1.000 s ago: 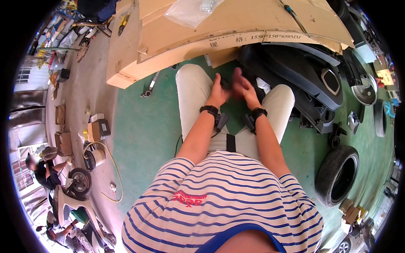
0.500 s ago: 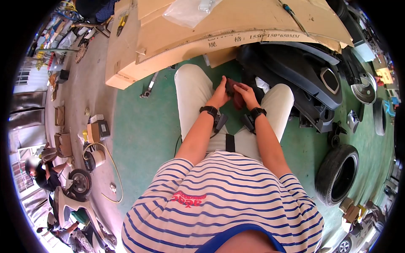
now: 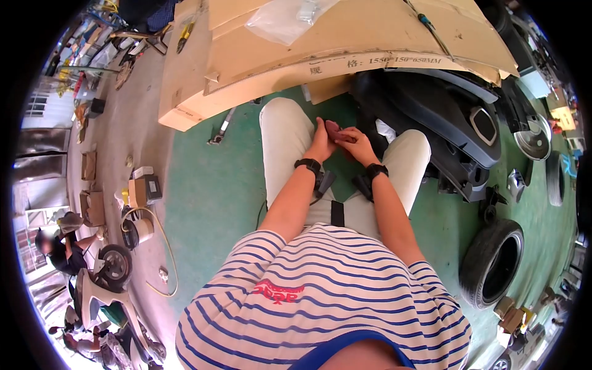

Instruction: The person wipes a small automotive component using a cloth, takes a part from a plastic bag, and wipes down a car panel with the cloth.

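Note:
My left hand (image 3: 320,144) is closed around a small reddish-brown piece (image 3: 333,130), which looks like leather or a pouch; its exact kind is not clear. My right hand (image 3: 359,144) pinches the near right side of the same piece. Both hands are close together between my knees, above the green floor. Black bands circle both wrists. Part of the piece is hidden by my fingers.
Ahead lies a large cardboard box (image 3: 259,86) bearing a plastic bag (image 3: 283,20) and a screwdriver (image 3: 425,23). Black plastic vehicle panels (image 3: 431,117) rest to the right, with a tire (image 3: 491,264) behind them. A metal tool (image 3: 222,127) lies left of my knee. Other people sit far left.
The reddish-brown piece hung down between my hands before; now it sits higher, more compact, against my left fingers. My right hand has shifted slightly left and down.

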Demonstrator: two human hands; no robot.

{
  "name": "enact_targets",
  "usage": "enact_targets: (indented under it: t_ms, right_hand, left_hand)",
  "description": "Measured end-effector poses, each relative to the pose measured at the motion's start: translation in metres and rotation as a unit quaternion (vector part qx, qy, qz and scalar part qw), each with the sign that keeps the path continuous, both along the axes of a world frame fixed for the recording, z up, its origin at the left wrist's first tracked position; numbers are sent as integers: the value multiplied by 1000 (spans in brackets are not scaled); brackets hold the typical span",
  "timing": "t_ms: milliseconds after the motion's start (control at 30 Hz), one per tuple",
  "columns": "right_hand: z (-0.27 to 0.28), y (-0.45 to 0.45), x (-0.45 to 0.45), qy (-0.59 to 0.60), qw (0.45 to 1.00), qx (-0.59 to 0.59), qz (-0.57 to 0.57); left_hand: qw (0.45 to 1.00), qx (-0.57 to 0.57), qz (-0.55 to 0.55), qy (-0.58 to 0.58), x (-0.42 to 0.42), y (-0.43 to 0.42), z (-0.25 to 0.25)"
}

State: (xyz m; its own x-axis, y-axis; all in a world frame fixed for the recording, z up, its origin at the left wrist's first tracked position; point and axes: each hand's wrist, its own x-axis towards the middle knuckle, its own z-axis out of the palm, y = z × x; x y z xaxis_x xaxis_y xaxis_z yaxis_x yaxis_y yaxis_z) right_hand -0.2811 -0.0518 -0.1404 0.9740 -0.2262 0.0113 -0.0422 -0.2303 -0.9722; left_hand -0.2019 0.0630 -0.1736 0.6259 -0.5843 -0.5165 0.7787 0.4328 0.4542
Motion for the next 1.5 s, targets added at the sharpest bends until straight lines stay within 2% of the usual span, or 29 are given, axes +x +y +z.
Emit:
enact_targets:
  t_ms: [167, 267, 333, 433, 500, 567, 600, 633, 667, 733, 767, 833, 867, 967, 1033, 1067, 1133, 1233, 1333, 1500]
  right_hand:
    - [-13, -2, 0, -6, 1000, 22, 5]
    - [-15, -3, 1, -26, 998, 53, 20]
    - [-13, -6, -1, 63, 979, 195, 21]
    - [-13, -11, 1, 39, 988, 141, -51]
    - [-25, -16, -4, 28, 958, 221, -183]
    - [-44, -28, -20, -4, 875, 382, -297]
    - [-52, -31, -41, -13, 838, 453, -305]
    - [-93, -50, -5, 62, 910, 384, -145]
    - [-85, -60, -6, 149, 947, 270, -92]
    - [-36, -27, -1, 133, 947, 249, -155]
    - [-27, -20, 4, 137, 949, 250, -138]
    - [-20, -16, 5, 150, 915, 363, -87]
    - [-19, -15, 4, 156, 901, 399, -71]
    - [-20, -17, 6, 173, 895, 407, -47]
    - [-14, -17, 4, 191, 947, 250, -59]
    - [-12, -15, 4, 193, 947, 250, -58]
    - [-8, -9, 3, 186, 963, 173, -91]
    - [10, -6, 2, 202, 956, 197, -86]
    - [0, -10, 4, 196, 964, 152, -96]
    - [-20, -16, 2, 176, 964, 179, -87]
  left_hand:
    - [999, 9, -10, 32, 0, 0, 0]
    - [999, 10, 32, 23, 3, 2, 0]
    - [1000, 20, 6, -11, 2, 5, 5]
    - [999, -10, 35, 32, -1, 4, 24]
    - [998, -53, 17, 42, -4, 6, 31]
    - [996, -72, -56, -6, -26, -1, 31]
    - [991, -61, -111, -49, -47, -8, 33]
    - [991, -40, -95, -91, -10, 1, 22]
    - [984, 121, -54, -116, -15, 1, 32]
    - [978, 162, -74, -105, -13, 0, 37]
    - [979, 166, -57, -103, -8, -2, 23]
    - [926, 294, -77, -224, -5, -3, 2]
    - [927, 294, -72, -221, -7, -2, 0]
    - [915, 340, -14, -218, -9, 3, 23]
    - [895, 378, -30, -234, -9, -1, 21]
    - [895, 379, -29, -232, -8, -1, 20]
    - [885, 370, -61, -275, -9, 0, 18]
    - [874, 365, -78, -310, -9, 1, 23]
    - [885, 354, -50, -300, -9, -1, 20]
    - [866, 375, -67, -323, -7, -2, 12]
